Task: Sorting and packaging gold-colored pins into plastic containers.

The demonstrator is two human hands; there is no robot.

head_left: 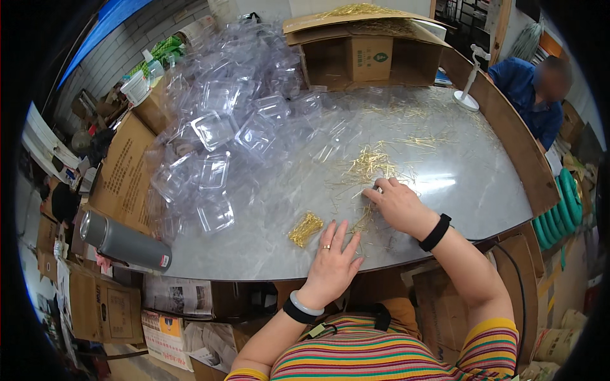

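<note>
My left hand [331, 260] lies with fingers stretched out on the grey tabletop [273, 254], near its front edge. Just beyond its fingertips is a small compact bundle of thin gold sticks [305, 228], like wire pins. My right hand [401, 208] is bent down at the near side of a loose heap of the same gold sticks [373, 162]. Its thumb and fingers are drawn together; whatever is between them is too small and partly hidden to name. A few stray gold sticks lie between my two hands.
Transparent plastic clamshell boxes [219, 127] are piled over the left side. A grey bottle [127, 241] lies at the left front corner. An open cardboard box [324, 66] stands at the back, a white stand [467, 95] at right. A person in blue [527, 95] sits beyond the cardboard edge.
</note>
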